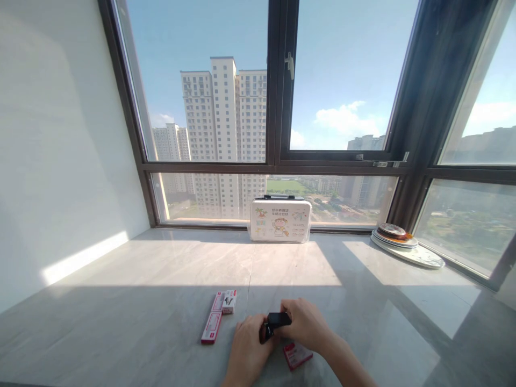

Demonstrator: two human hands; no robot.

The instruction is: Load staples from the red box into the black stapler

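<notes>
Both of my hands hold a small black object [274, 322], probably a stapler, just above the grey marble sill [133, 301]. My left hand [248, 352] grips its near end with curled fingers. My right hand [304, 322] closes over its far end from above. A small red box [297, 355] lies on the sill under my right wrist. To the left lie a long red and white box [212, 322] and a small white box [229, 301], touching each other.
A white case with cartoon print [280, 220] stands against the window at the back. A stack of plates [399, 239] sits at the back right corner. A white wall bounds the sill on the left; dark-framed windows run along the back and right.
</notes>
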